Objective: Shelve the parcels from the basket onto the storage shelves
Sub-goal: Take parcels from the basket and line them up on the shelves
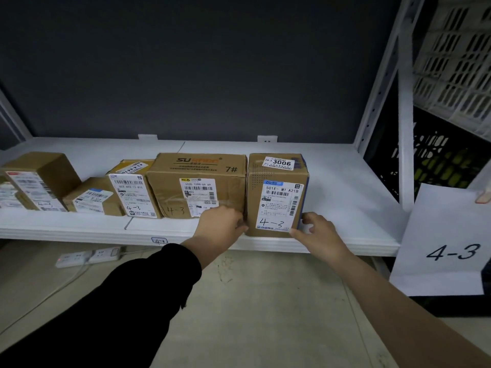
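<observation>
Cardboard boxes (pixel 130 192) line the white shelf (pixel 345 208). The rightmost parcel (pixel 277 195), upright and marked 4-3, stands at the front edge just beside a wider box (pixel 196 181). Left grip (pixel 220 225) and right grip (pixel 318 233) clasp its lower side edges, fingers curled round them.

Upright labelled parcel (pixel 277 195), on white shelf (pixel 345 192)

A black long sleeve (pixel 132 301) stops short of the left hand (pixel 221 224); the right forearm (pixel 385 296) is bare
</observation>
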